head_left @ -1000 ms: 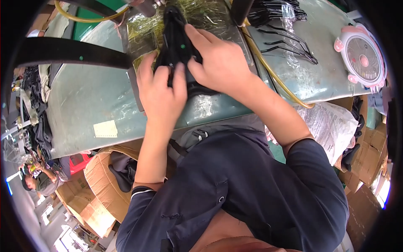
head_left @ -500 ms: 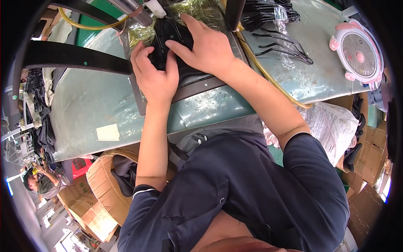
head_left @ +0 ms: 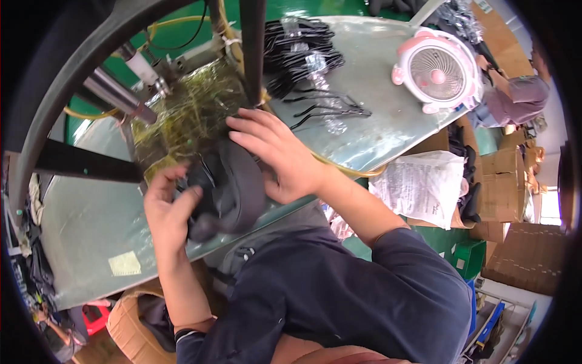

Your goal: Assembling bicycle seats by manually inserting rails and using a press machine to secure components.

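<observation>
A black padded piece shaped like a bicycle saddle (head_left: 242, 188) is tilted up at the near edge of the press plate, with a thin black rod showing inside it. My left hand (head_left: 167, 209) closes on its left side, the thumb on top and the fingers partly hidden. Against its right side lies my right hand (head_left: 285, 155), its fingers stretched apart toward the plate and its thumb partly hidden. The plate (head_left: 182, 121) beyond is covered in wrinkled yellowish film. Above it hang a metal press cylinder (head_left: 118, 94) and a smaller white-bodied one (head_left: 140, 68).
Dark frame bars (head_left: 85, 164) flank the plate. Bundled bent black rods (head_left: 300, 51), several loose rods (head_left: 327, 109) and a pink-and-white fan (head_left: 436, 73) stand on the green table (head_left: 85, 224) to the right. A yellow hose (head_left: 348, 171) curves nearby. Another person (head_left: 521, 97) is at far right.
My view has swung to the right. The saddle-shaped piece, flat on the plate before, is now tilted up and nearer me. Both hands have come back toward me with it.
</observation>
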Available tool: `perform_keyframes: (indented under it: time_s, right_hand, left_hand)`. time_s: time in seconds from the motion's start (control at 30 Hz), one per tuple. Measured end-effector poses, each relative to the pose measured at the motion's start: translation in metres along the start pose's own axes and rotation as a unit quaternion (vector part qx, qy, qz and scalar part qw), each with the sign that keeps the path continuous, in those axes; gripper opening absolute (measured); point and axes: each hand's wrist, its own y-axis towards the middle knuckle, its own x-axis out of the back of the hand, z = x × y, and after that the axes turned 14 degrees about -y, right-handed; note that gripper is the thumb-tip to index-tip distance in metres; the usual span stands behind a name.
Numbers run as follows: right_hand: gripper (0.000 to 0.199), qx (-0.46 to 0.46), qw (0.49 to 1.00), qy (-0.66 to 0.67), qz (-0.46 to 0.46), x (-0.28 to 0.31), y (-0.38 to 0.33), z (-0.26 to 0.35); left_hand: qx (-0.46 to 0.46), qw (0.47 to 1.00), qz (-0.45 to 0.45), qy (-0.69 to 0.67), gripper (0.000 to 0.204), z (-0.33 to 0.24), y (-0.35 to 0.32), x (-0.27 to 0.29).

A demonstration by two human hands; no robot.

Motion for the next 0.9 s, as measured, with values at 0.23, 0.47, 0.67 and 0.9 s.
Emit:
perform_keyframes:
  time_s: [0.23, 0.47, 0.67, 0.9]
  right_hand:
    - [0.068, -0.294, 0.929, 0.182, -0.133, 0.019, -0.063, -0.014]
    - [0.058, -0.459, 0.718, 0.377, -0.364, 0.125, 0.039, -0.240]
    - [0.057, -0.520, 0.813, 0.203, -0.163, 0.064, 0.001, -0.194]
    - [0.032, -0.410, 0.875, 0.219, -0.134, 0.054, -0.034, -0.066]
  left_hand:
    - [0.058, 0.944, 0.194, -0.262, 0.042, -0.024, -0.019, -0.051]
    - [0.057, 0.958, 0.260, -0.102, 0.037, -0.019, -0.031, -0.044]
    - [0.074, 0.957, 0.279, 0.005, 0.047, -0.006, -0.092, 0.016]
    - [0.233, 0.963, 0.134, -0.026, 0.047, 0.060, -0.204, 0.065]
